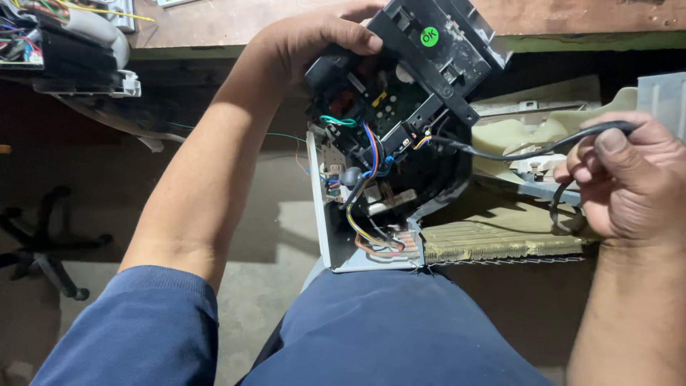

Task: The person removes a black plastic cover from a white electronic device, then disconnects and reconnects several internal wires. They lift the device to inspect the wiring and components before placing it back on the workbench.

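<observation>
Blue-trousered thigh (389,329) nearest the lens, bearing the opened appliance chassis (389,136) — grey metal base on the knee, black top tilted toward the wooden bench edge (572,41). Bare floor (264,236) lies open to the left. Left hand (321,36) curled tight over the chassis top. Right hand (629,179) — fingers closed, pinching the black power cord (514,154), clear of the housing.

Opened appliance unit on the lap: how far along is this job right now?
Done: the opened unit has its casing off, with coloured wires and black frame exposed. In hand: the left hand grips the unit's top, and the right hand holds the black cable running from it. Left: the cable remains attached and the internals are uncovered.
</observation>
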